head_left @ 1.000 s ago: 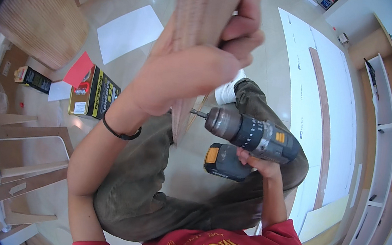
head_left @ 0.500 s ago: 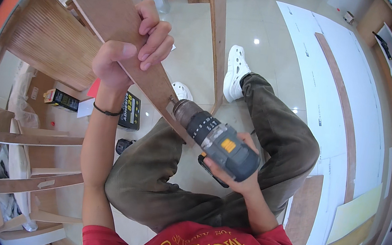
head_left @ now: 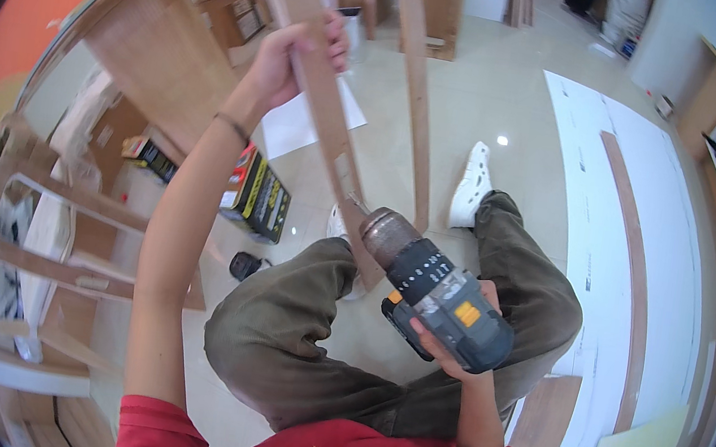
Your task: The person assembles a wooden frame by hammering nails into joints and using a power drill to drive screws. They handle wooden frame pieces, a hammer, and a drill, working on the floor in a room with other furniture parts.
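Note:
My left hand is wrapped round a long wooden board, which slants from the top of the view down toward my knees. In my right hand is a dark grey cordless drill with yellow-orange parts, gripped by its handle below the body. The drill's chuck points up and left at the board's lower part. A short bit sits at the board's edge; whether it touches the wood I cannot tell. Just beyond stands a second wooden piece, upright between my white clogs.
A black and yellow can and a small dark object stand on the floor left of my knee. A wooden frame is at the far left. White sheets bearing a long wooden strip lie at right.
The board has turned from its broad face to a narrower side and stands steeper. My left hand is farther forward on it. The drill has shifted slightly right, and the view has tilted up.

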The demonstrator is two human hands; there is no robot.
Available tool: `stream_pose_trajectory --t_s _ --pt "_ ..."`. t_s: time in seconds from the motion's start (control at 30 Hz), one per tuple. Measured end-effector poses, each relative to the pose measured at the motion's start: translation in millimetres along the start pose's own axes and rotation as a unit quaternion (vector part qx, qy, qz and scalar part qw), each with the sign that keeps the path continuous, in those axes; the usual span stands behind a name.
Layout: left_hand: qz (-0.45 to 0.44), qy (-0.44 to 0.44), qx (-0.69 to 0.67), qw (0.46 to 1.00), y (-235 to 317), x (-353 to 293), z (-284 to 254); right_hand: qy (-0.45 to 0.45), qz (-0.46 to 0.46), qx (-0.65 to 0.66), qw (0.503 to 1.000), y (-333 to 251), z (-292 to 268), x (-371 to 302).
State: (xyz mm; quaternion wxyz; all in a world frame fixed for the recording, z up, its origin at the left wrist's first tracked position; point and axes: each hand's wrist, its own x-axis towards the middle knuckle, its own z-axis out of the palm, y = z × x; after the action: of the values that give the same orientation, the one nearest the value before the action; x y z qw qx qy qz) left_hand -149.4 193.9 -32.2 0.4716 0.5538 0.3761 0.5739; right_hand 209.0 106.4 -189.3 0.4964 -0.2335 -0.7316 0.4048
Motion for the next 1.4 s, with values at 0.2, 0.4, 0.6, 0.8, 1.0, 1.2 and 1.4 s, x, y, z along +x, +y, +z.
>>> stream_pose_trajectory --t_s 0.2,0.4,0.6,0.8,1.0,1.2,1.4 --pt "-0.099 0.004 0.035 0.994 3 40 10 -0.190 -0.007 0.106 0.976 -25 75 19" --pt "-0.091 0.034 0.112 0.989 9 29 33 -0.341 0.155 0.240 0.896 -6 207 0" --pt "-0.014 0.015 0.051 0.998 -6 21 -1 -0.376 0.062 0.237 0.894 63 323 -70" --pt "0.009 0.008 -0.009 1.000 -4 -3 0 -0.399 -0.012 0.242 0.884 92 355 -107" --pt "0.073 -0.060 0.006 0.995 -14 7 7 -0.358 -0.017 0.237 0.903 107 358 -123" --pt "0.108 -0.083 0.173 0.975 -13 14 18 -0.330 -0.012 0.201 0.922 110 355 -114" --pt "0.029 0.005 -0.015 0.999 -13 9 25 -0.342 -0.017 0.188 0.920 117 355 -120"
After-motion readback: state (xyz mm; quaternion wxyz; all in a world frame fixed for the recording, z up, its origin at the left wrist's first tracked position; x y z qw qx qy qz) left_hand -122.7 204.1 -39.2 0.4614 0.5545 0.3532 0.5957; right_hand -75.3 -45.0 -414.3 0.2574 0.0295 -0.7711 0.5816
